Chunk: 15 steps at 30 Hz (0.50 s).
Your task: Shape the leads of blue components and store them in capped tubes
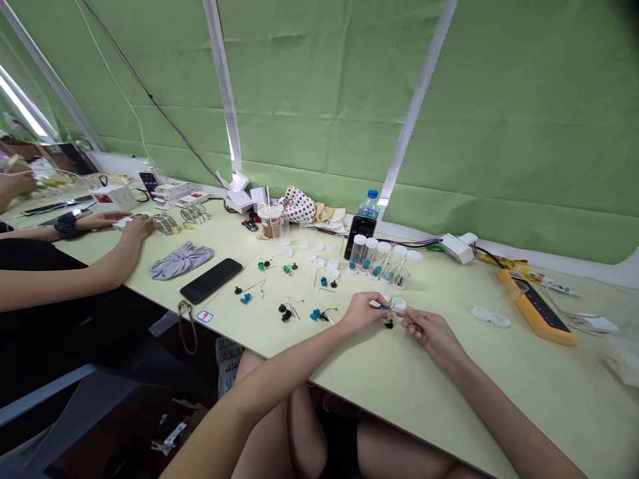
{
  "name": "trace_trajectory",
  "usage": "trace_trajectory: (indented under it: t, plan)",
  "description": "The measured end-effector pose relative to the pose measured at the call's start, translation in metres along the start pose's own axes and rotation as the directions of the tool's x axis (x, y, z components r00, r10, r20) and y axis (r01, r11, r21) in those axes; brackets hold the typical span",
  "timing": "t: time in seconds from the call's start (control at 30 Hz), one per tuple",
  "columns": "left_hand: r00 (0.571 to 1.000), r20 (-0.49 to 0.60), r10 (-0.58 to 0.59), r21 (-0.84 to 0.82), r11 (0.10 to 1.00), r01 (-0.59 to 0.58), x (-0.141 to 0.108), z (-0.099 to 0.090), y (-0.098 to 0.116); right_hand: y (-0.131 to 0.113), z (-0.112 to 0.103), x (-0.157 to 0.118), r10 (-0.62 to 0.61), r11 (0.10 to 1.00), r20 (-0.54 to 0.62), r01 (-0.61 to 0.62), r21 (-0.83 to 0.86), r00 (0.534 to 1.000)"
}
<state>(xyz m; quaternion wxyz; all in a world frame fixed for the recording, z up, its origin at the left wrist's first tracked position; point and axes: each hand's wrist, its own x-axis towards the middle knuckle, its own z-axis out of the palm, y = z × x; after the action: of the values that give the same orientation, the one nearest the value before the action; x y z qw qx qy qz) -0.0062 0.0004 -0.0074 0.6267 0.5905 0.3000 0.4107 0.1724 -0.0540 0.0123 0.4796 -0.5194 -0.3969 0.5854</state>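
Head view: my left hand (364,311) is nearly closed, thumb and forefinger pinching a small blue piece (383,307). My right hand (432,336) is nearly closed too, its fingertips pinched on a thin metal piece (398,311), the other fingers curled in. Just where metal and blue come together is too small for me to make out.

To do this well, I'd let the left pinch be the steady one and make the fine turns with the right. I'd grip the metal close to its working end so it doesn't flex, line it up straight before pressing, and push lightly; a skewed push could make the blue piece spin out of my fingers. Working low over the table (449,406) means a dropped part wouldn't roll far.

Both pieces are between my hands, toward the near side of the table. A small black piece (389,324) is just below them, and a round white cap (398,303) is just beyond my fingertips. Farther off stand the capped clear tubes (370,256), with small parts inside. To the left of my left hand are loose blue pieces (315,314), with black pieces (285,314) beyond them; a white double lid (490,317) is well apart to the right.
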Motion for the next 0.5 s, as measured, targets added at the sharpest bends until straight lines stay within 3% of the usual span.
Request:
trace_trajectory:
  t: [0.2,0.5]
  plan:
    - [0.998,-0.062,0.008,-0.001,1.0,-0.008,0.0001,-0.0008,0.0003,-0.0074,0.0088,-0.005,-0.135,0.991,-0.015,0.134,-0.026,0.991]
    - [0.995,-0.099,-0.031,-0.099,0.995,0.021,0.0029,-0.0024,0.0006,-0.006,0.0004,-0.0015,-0.156,0.982,-0.052,0.15,-0.115,0.986]
